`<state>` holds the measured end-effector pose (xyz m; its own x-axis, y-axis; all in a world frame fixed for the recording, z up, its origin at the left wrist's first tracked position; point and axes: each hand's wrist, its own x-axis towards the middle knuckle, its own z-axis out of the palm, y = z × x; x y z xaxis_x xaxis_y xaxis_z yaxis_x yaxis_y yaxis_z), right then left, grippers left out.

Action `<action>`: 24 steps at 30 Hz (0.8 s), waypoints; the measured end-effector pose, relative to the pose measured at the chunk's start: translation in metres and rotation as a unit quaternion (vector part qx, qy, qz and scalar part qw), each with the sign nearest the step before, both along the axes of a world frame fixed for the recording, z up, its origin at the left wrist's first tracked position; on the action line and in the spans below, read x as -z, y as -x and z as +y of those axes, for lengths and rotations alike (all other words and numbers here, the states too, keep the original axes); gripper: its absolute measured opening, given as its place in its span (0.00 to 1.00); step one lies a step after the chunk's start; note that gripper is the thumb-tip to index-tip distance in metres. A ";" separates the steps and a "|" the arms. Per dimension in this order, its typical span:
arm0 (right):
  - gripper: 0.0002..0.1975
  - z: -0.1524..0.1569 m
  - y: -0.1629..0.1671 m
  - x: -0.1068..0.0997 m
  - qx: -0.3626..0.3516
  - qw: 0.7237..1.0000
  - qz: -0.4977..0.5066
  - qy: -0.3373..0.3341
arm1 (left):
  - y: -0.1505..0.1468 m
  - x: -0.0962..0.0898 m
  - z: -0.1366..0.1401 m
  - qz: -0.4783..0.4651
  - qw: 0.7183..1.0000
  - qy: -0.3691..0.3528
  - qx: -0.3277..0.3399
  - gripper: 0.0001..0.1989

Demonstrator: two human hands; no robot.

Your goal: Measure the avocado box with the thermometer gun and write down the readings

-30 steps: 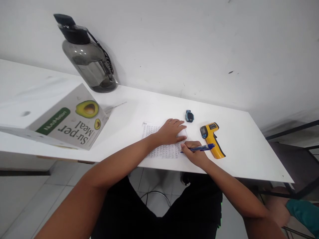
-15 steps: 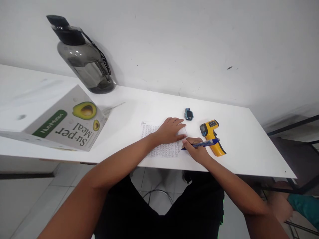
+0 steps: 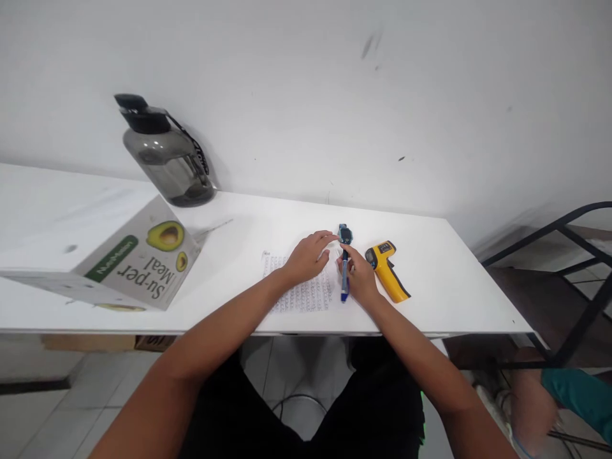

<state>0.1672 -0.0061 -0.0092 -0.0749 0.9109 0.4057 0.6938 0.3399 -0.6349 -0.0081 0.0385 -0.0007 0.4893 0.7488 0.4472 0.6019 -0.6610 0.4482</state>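
Observation:
My left hand (image 3: 310, 256) rests over the upper right of a paper sheet (image 3: 306, 298) filled with rows of small handwriting. Its fingers stretch out, thumb apart, with the tips beside a small blue-and-black smartwatch (image 3: 345, 235); whether they touch it I cannot tell. My right hand (image 3: 360, 275) is closed on a blue pen (image 3: 344, 284), just right of the sheet. The pen's blue end points toward me, and its other end lies close to the watch. A yellow-and-black infrared thermometer gun (image 3: 391, 277) lies right of my right hand.
A white box with avocado pictures (image 3: 143, 268) stands at the left of the white table (image 3: 459, 287). Behind it, a grey bottle with a black lid (image 3: 167, 156) stands by the wall. Black metal framing (image 3: 583, 299) and another person's leg (image 3: 530, 401) are at the right.
The pen has swung from a writing slant, tip on the sheet, to pointing away from me. Both hands have shifted up toward the watch. The view has tilted and shifted.

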 end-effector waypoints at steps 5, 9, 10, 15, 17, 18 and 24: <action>0.22 0.003 -0.002 0.004 0.024 0.999 0.031 0.028 | 0.001 -0.006 -0.008 -0.031 0.998 0.002 -0.045 0.21; 0.20 0.003 -0.002 0.005 0.031 0.997 0.060 0.040 | -0.001 -0.006 -0.011 -0.026 0.999 0.029 -0.035 0.21; 0.21 0.003 -0.002 0.005 0.031 0.996 0.067 0.039 | -0.001 -0.006 -0.012 -0.021 0.999 0.033 -0.030 0.21; 0.23 0.003 -0.001 0.002 0.035 0.994 0.102 0.036 | 0.000 -0.007 -0.011 -0.013 0.999 0.034 -0.034 0.21; 0.24 0.002 -0.001 0.001 0.037 0.992 0.111 0.040 | 0.001 -0.008 -0.011 -0.013 0.998 0.033 -0.047 0.21; 0.24 0.002 -0.001 0.000 0.038 0.992 0.116 0.043 | 0.001 -0.008 -0.011 -0.015 0.998 0.030 -0.053 0.22; 0.24 0.002 -0.003 0.001 0.049 0.981 0.184 0.045 | 0.003 -0.004 -0.006 -0.068 0.994 0.005 -0.082 0.23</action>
